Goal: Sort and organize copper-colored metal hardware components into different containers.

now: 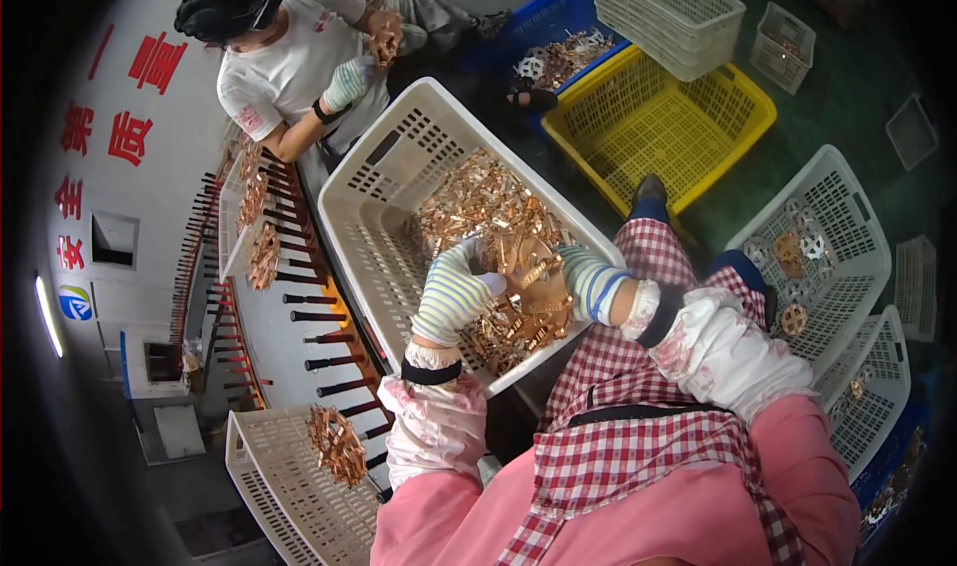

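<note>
My left hand [452, 295], in a striped knit glove, is over the large white perforated crate [351, 237]. Its fingers and thumb are bent onto a cluster of copper-coloured metal parts [539, 285]. From the other side my right hand [595, 285], gloved in green and blue stripes, grips the cluster's edge; some of its fingertips are hidden. The cluster looks broad and flat in the middle, with small stamped strips around it. Beneath both hands, a heap of loose copper-coloured strips [488, 205] fills much of the crate bottom.
A co-worker [299, 63] at the far left holds similar parts. Left of my crate runs a rack of black-handled rods [324, 339]. A white basket [289, 486] bears another round copper cluster [337, 444]. Yellow [638, 118] and blue [528, 28] crates stand beyond; white baskets [847, 227] are right.
</note>
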The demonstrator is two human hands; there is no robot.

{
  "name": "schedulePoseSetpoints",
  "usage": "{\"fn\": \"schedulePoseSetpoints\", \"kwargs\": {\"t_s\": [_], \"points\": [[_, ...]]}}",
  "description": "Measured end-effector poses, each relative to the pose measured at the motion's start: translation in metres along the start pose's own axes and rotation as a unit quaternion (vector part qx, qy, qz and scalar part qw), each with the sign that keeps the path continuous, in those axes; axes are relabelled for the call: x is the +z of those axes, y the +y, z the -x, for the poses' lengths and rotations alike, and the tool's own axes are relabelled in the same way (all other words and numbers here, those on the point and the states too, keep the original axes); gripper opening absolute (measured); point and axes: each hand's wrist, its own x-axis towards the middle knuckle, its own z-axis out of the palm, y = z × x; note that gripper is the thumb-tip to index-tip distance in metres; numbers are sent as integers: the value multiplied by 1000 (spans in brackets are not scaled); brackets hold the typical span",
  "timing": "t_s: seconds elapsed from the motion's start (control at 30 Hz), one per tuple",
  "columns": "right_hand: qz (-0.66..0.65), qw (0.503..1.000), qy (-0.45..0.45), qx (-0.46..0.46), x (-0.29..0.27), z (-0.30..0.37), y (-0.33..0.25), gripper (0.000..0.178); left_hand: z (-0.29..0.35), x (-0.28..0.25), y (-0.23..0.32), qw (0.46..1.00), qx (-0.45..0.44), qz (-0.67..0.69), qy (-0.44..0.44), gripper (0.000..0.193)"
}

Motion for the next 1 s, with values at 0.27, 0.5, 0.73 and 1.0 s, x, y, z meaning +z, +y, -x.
{"fn": "schedulePoseSetpoints", "kwargs": {"t_s": [0.27, 0.5, 0.73, 1.0], "points": [[-156, 972, 69, -164, 4, -8, 12, 31, -5, -1, -9, 997, 59, 52, -4, 12], [39, 967, 188, -166, -22, 21, -13, 29, -9, 11, -11, 985, 128, -35, 111, 19], [-3, 968, 215, -133, 5, 13, 2, 25, -1, 14, 0, 936, 268, -167, 154, 23], [15, 948, 261, -180, 31, 5, 47, 28, 2, 4, 10, 959, 265, -73, 65, 24]]}}
